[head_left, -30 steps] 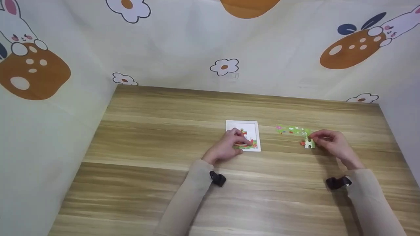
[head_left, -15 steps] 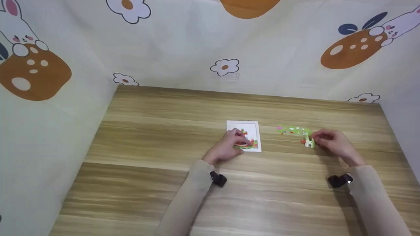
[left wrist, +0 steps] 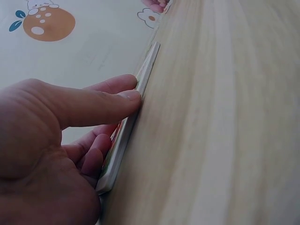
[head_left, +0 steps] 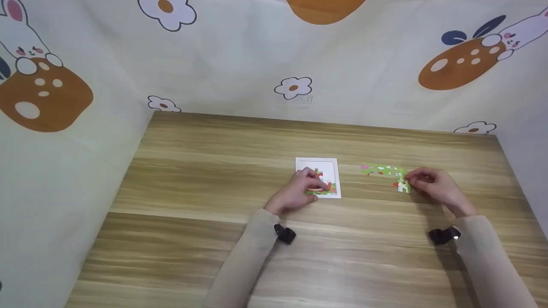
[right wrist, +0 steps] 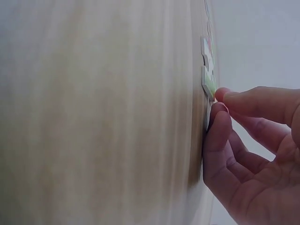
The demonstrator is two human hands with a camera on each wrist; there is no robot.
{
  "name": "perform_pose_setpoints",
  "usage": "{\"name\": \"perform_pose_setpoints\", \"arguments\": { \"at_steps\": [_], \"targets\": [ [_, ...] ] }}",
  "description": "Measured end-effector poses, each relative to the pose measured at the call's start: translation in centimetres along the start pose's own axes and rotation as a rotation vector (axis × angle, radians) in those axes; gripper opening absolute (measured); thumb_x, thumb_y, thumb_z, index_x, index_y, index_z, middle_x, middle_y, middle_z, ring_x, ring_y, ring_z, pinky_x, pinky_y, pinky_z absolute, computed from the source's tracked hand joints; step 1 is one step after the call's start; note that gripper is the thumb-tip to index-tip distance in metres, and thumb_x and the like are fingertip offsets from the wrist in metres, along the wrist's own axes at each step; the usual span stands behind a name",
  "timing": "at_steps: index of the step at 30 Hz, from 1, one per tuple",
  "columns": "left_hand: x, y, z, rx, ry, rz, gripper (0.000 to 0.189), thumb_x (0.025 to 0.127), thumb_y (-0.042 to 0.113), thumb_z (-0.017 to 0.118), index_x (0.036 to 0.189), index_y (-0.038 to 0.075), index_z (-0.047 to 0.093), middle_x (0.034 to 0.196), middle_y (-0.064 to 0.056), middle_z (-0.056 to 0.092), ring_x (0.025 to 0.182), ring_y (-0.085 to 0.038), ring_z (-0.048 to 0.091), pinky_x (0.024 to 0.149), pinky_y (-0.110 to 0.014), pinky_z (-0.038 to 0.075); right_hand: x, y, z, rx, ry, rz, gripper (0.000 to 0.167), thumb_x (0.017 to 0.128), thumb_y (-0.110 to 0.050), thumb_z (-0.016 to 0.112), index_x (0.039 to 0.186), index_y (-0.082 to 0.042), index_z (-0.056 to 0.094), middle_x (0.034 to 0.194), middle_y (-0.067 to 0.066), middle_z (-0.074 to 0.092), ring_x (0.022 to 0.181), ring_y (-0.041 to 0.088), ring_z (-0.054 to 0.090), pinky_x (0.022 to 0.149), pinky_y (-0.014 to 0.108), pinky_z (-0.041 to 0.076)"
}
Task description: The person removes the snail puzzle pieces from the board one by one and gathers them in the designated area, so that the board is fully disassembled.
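Left hand (head_left: pixel 294 191) grips puzzle tray (head_left: pixel 329 167) by the edge, likely steadying it; at its three o'clock, right hand (head_left: pixel 439 189), fingertips nearly closed, pinches puzzle piece (head_left: pixel 403 187).

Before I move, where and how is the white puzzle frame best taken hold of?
Probably by the bare right border of the white puzzle frame, coming in low from the right: it is thin and lies low on the table, offering only a shallow edge. The left hand covers its near-left corner.
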State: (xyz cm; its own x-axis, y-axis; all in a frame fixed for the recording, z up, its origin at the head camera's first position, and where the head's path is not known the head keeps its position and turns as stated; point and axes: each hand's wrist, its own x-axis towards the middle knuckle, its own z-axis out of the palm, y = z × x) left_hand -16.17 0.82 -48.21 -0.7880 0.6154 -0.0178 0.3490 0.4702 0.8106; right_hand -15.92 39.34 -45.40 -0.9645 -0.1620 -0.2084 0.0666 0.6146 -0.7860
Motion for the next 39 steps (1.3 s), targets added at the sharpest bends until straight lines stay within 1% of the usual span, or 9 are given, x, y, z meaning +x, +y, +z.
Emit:
{"name": "perform_pose_setpoints", "arguments": {
  "at_steps": [5, 9, 13, 18, 23, 28, 31, 35, 39],
  "targets": [
    [-0.1, 0.1, 0.0, 0.001, 0.008, -0.012, 0.034, 0.084, -0.002, 0.068, 0.114, 0.014, 0.072, 0.115, -0.003, 0.046, 0.115, -0.021, 0.039, 0.099, -0.031, 0.032, 0.0, 0.1, 0.2, 0.015, 0.011, 0.0, 0.026, 0.092, -0.001, 0.06, 0.113, 0.013, 0.06, 0.102, 0.014, 0.067, 0.085, 0.005, 0.06, 0.071, 0.018, 0.049],
    [-0.2, 0.3, 0.0, 0.015, 0.008, -0.016, 0.035, 0.084, -0.003, 0.068, 0.114, 0.014, 0.072, 0.116, -0.004, 0.047, 0.114, -0.022, 0.04, 0.097, -0.032, 0.033, 0.1, 0.4, 0.3, 0.027, 0.014, -0.033, 0.024, 0.09, 0.002, 0.06, 0.11, 0.015, 0.06, 0.098, 0.01, 0.068, 0.083, 0.002, 0.06, 0.069, 0.017, 0.048],
    [-0.1, 0.5, 0.0, 0.029, 0.006, -0.027, 0.036, 0.083, -0.003, 0.068, 0.114, 0.015, 0.072, 0.117, -0.004, 0.047, 0.114, -0.021, 0.04, 0.098, -0.032, 0.033, 0.1, 0.5, 0.3, 0.021, 0.003, -0.063, 0.024, 0.091, 0.003, 0.06, 0.11, 0.016, 0.059, 0.099, 0.014, 0.068, 0.084, 0.002, 0.061, 0.069, 0.016, 0.048],
    [-0.1, 0.6, 0.0, 0.048, 0.006, -0.035, 0.036, 0.083, -0.002, 0.068, 0.115, 0.015, 0.072, 0.119, -0.005, 0.047, 0.117, -0.022, 0.04, 0.099, -0.033, 0.033, -0.1, 0.5, 0.2, 0.025, 0.004, -0.049, 0.025, 0.091, 0.002, 0.06, 0.112, 0.016, 0.059, 0.103, 0.019, 0.066, 0.086, 0.003, 0.061, 0.072, 0.016, 0.048],
    [-0.3, 0.4, 0.0, 0.021, 0.045, -0.015, 0.031, 0.084, -0.005, 0.065, 0.11, 0.01, 0.072, 0.114, -0.005, 0.052, 0.112, -0.021, 0.047, 0.097, -0.03, 0.037, -0.2, 0.1, 0.3, 0.019, 0.027, -0.046, 0.024, 0.092, -0.002, 0.06, 0.112, 0.013, 0.061, 0.105, 0.02, 0.066, 0.085, 0.005, 0.061, 0.071, 0.018, 0.049],
    [-0.4, 0.1, -0.6, -0.011, 0.103, -0.01, 0.025, 0.086, -0.006, 0.063, 0.105, 0.007, 0.073, 0.107, -0.003, 0.06, 0.105, -0.018, 0.055, 0.095, -0.028, 0.04, -0.6, -0.9, 0.7, 0.021, 0.067, -0.024, 0.027, 0.094, -0.007, 0.06, 0.114, 0.01, 0.06, 0.107, 0.021, 0.062, 0.086, 0.007, 0.06, 0.071, 0.021, 0.05],
    [-0.6, 0.1, -1.2, 0.023, 0.13, -0.012, 0.021, 0.087, -0.005, 0.063, 0.102, 0.006, 0.073, 0.105, -0.004, 0.061, 0.103, -0.019, 0.057, 0.094, -0.03, 0.042, -0.5, -1.8, 1.3, 0.034, 0.084, -0.017, 0.027, 0.095, -0.009, 0.058, 0.116, 0.009, 0.06, 0.106, 0.021, 0.06, 0.085, 0.009, 0.059, 0.069, 0.022, 0.051],
    [-0.8, -0.1, -1.7, 0.101, 0.15, -0.017, 0.016, 0.086, -0.002, 0.065, 0.099, 0.004, 0.072, 0.105, -0.006, 0.061, 0.1, -0.021, 0.055, 0.09, -0.031, 0.043, -0.2, -3.0, 2.4, 0.044, 0.094, -0.056, 0.026, 0.095, -0.009, 0.058, 0.115, 0.008, 0.061, 0.105, 0.021, 0.06, 0.083, 0.01, 0.059, 0.066, 0.023, 0.049],
    [-1.3, -0.3, -2.0, 0.126, 0.142, -0.007, 0.019, 0.082, -0.004, 0.067, 0.098, 0.004, 0.073, 0.108, -0.009, 0.059, 0.102, -0.025, 0.05, 0.089, -0.035, 0.04, 0.6, -4.4, 3.8, 0.095, 0.087, -0.116, 0.023, 0.094, -0.007, 0.06, 0.112, 0.008, 0.063, 0.105, 0.024, 0.061, 0.079, 0.014, 0.061, 0.063, 0.023, 0.048]
  ]
}}
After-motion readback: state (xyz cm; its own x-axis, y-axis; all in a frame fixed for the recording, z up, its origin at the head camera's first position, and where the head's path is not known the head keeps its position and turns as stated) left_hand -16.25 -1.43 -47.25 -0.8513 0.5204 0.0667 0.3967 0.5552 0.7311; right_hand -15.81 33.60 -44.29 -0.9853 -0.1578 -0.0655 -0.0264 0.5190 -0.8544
